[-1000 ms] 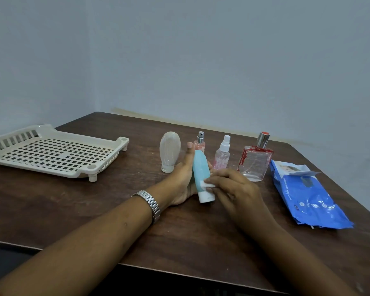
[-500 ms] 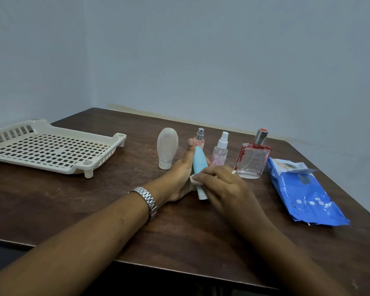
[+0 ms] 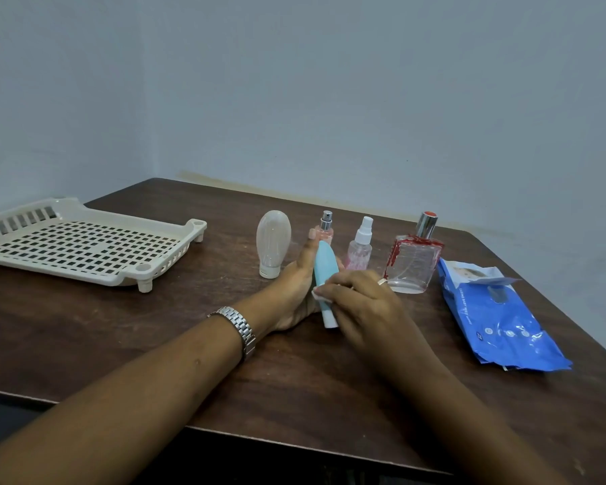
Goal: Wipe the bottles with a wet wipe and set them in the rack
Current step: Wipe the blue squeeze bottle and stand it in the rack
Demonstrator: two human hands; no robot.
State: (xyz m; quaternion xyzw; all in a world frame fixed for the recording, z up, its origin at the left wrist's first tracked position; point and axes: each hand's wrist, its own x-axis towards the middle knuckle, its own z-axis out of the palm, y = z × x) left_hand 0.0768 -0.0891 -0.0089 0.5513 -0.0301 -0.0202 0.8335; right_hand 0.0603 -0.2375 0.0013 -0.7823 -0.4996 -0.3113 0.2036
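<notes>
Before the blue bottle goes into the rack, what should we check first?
1. Left hand holds the blue bottle: ok.
2. Right hand pinches the wet wipe against the bottle: ok.
3. Bottle wiped all round: cannot tell.
4. Rack has free room: ok.
5. Way to the rack: the white bottle stands close beside the left hand and might get knocked: not ok.

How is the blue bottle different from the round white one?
The blue bottle is slim; the white bottle is fat and rounded. The blue bottle is held in the left hand with a wipe against it; the white bottle stands untouched on the table. Both are cap-down.
</notes>
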